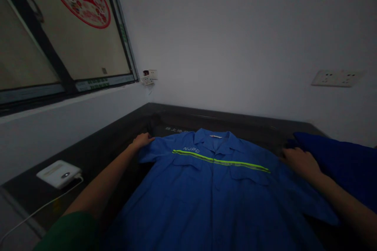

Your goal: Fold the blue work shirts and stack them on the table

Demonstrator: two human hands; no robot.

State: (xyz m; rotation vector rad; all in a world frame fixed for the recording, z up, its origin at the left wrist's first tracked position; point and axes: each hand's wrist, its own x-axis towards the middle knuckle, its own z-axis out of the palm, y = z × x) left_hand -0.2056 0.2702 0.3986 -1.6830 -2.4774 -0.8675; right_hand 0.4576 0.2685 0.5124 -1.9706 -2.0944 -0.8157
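A blue short-sleeved shirt [191, 180] with a collar, two chest pockets and a yellow-green stripe lies spread face up on a dark surface. My left hand [141, 141] is closed on the edge of the sleeve at the left, near its upper corner. At the right, my right hand [300, 160] rests at the upper edge of the other sleeve; its fingers are dim and blurred, so their grip is hard to make out. The lower part of the shirt runs out of view at the bottom.
Dark blue folded cloth [347, 160] lies at the right edge. A white device [59, 173] with a cable sits on the dark tabletop [97, 141] at the left. Behind are a wall with sockets [337, 78] and a window [67, 27] with a red round sticker.
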